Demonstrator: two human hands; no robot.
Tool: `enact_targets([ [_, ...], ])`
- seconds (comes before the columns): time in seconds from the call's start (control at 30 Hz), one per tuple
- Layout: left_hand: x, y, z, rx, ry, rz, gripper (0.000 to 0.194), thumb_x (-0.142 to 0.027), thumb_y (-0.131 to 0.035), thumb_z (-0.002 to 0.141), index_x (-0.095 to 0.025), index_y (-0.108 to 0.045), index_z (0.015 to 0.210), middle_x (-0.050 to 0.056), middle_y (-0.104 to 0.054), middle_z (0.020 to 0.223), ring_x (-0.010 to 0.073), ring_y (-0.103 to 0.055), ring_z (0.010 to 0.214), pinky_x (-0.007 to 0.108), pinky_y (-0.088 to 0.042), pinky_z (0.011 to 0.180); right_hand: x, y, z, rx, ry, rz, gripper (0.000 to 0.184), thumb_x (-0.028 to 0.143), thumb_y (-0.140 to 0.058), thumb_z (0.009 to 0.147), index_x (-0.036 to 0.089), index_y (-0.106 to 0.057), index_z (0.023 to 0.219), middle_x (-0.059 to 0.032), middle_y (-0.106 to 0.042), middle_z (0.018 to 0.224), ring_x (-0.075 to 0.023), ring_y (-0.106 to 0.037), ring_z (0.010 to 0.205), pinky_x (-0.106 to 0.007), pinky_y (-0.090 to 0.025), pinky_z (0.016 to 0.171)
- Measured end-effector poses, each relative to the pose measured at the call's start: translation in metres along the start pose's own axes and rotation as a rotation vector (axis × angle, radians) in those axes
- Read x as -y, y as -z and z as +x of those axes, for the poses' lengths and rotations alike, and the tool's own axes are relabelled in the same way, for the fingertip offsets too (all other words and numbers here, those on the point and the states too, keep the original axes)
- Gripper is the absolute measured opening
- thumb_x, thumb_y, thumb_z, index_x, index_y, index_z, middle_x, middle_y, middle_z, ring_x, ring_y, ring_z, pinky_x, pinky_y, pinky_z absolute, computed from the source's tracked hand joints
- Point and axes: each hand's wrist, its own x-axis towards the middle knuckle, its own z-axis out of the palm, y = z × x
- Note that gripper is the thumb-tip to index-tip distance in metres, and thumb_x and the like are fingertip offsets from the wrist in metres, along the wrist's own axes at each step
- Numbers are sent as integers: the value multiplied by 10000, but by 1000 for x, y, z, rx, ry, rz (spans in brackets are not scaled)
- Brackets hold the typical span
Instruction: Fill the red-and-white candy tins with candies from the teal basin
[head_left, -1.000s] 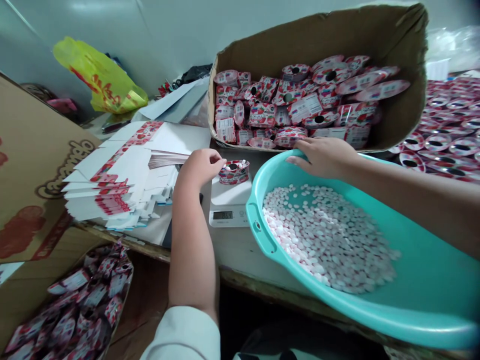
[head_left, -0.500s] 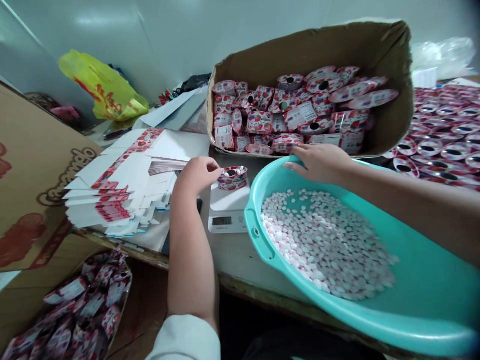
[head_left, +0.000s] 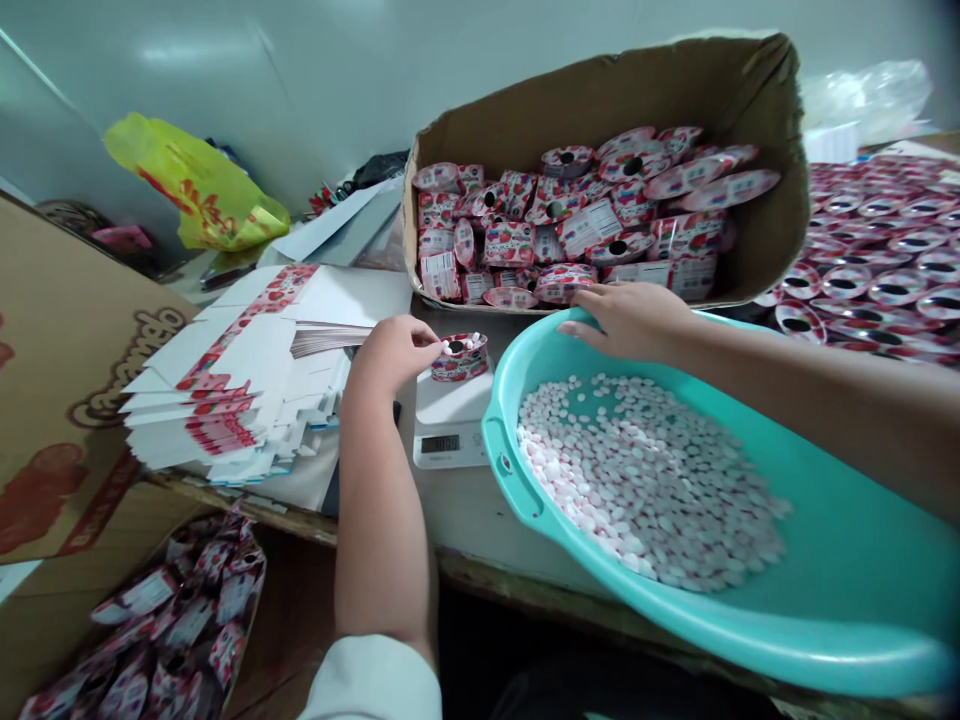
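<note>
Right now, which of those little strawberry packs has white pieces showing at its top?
The pack standing on the white scale, by the left hand; none show atop the packs in the cardboard box.

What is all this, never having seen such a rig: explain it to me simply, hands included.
There is no machine here: these are a person's two bare hands, seen by a camera worn on the head, looking forward and down. The left hand has its fingertips at the edge of a strawberry-patterned packet, which stands on a small white scale; whether they pinch anything is too small to tell. The right hand rests on the rim of a turquoise basin holding small white pieces. Behind is a carton of similar packets; to the left lie stacked white sheets.
</note>
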Motion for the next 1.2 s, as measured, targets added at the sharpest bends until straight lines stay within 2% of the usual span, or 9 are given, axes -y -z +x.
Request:
enact_targets([
  [0.27, -1, -6, 5, -47, -102, -1, 201, -328, -618, 819, -207, -778, 837, 54, -732, 949, 199, -648, 881, 306, -477, 779, -2, -2, 1, 4, -8, 44, 600, 598, -273, 988, 123, -602, 1149, -185, -683, 1105, -314, -655, 930, -380, -412, 709],
  [0.4, 7, -4, 3, -64, -107, -71, 195, -332, -620, 818, -208, -770, 836, 44, -740, 944, 190, -663, 867, 293, -491, 781, -1, -1, 1, 21, -17, 25, 643, 626, -220, 988, 124, -598, 1127, -189, -685, 1081, -327, -659, 928, -384, -414, 687],
  [0.53, 14, -5, 3, -26, -77, -114, 190, -363, -683, 770, -223, -762, 872, 31, -751, 934, 193, -673, 842, 291, -496, 747, -1, -1, 1, 2, -9, 25, 613, 614, -241, 990, 136, -597, 1132, -178, -684, 1103, -315, -659, 933, -376, -415, 684],
  [0.67, 8, -10, 6, -17, -75, -74, 185, -361, -710, 749, -234, -753, 877, 28, -743, 946, 195, -663, 846, 299, -488, 737, -3, -3, 1, -19, 5, 47, 571, 582, -289, 986, 132, -609, 1132, -184, -688, 1086, -316, -654, 903, -381, -413, 672],
  [0.87, -10, -20, 10, -180, -181, -7, 213, -389, -637, 848, -197, -730, 848, 62, -711, 958, 202, -643, 903, 326, -486, 834, -2, -1, 1, -1, -5, 34, 574, 582, -283, 985, 133, -612, 1125, -179, -689, 1084, -314, -656, 900, -378, -412, 676],
  [0.97, -15, -26, 12, -200, -251, -57, 192, -363, -634, 864, -200, -722, 914, 54, -715, 1010, 192, -649, 975, 311, -484, 892, -1, 0, 1, -5, -5, 30, 583, 595, -270, 986, 142, -609, 1127, -173, -690, 1088, -302, -659, 905, -368, -408, 671],
  [1.1, -18, -38, 15, -209, -199, -61, 304, -412, -687, 821, -203, -699, 1040, 60, -713, 1091, 205, -652, 1013, 316, -504, 868, -1, -2, 1, -11, -16, 33, 593, 603, -260, 987, 140, -605, 1121, -174, -689, 1104, -308, -663, 915, -369, -398, 664],
  [1.2, -20, -45, 18, -192, -127, -62, 317, -413, -706, 789, -204, -705, 1028, 61, -728, 1067, 213, -663, 981, 319, -516, 832, -1, -2, 1, -17, -16, 48, 597, 620, -270, 982, 148, -604, 1131, -173, -682, 1151, -302, -665, 919, -364, -396, 676],
])
